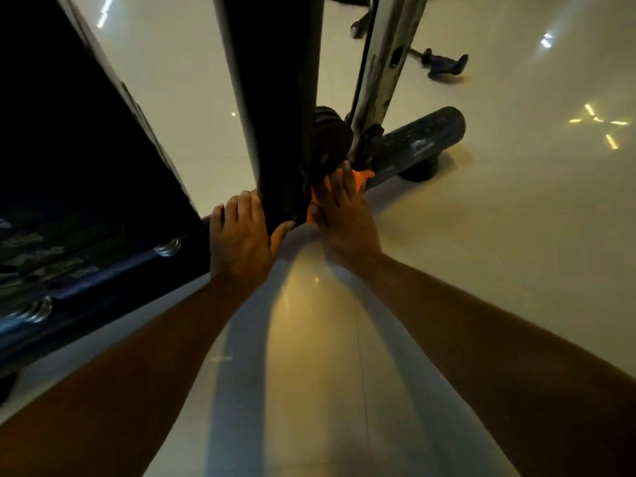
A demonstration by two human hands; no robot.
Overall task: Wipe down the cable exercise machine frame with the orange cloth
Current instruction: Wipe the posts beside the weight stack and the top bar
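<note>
The left hand (237, 232) curled around the foot of the dark post (272, 108), likely to steady the person. Just right of the post, the right hand (339, 215) pressed the cloth (363, 175) with flat fingers against the base, presumably wiping there.

I'm looking down into a gym. A dark machine upright (272, 108) rises from a glossy pale tiled floor (516, 235), beside a base bar (418, 141) on a rubber foot, what seems a weight stack (51, 246) at left, and a loose handle (447, 65) behind.
</note>
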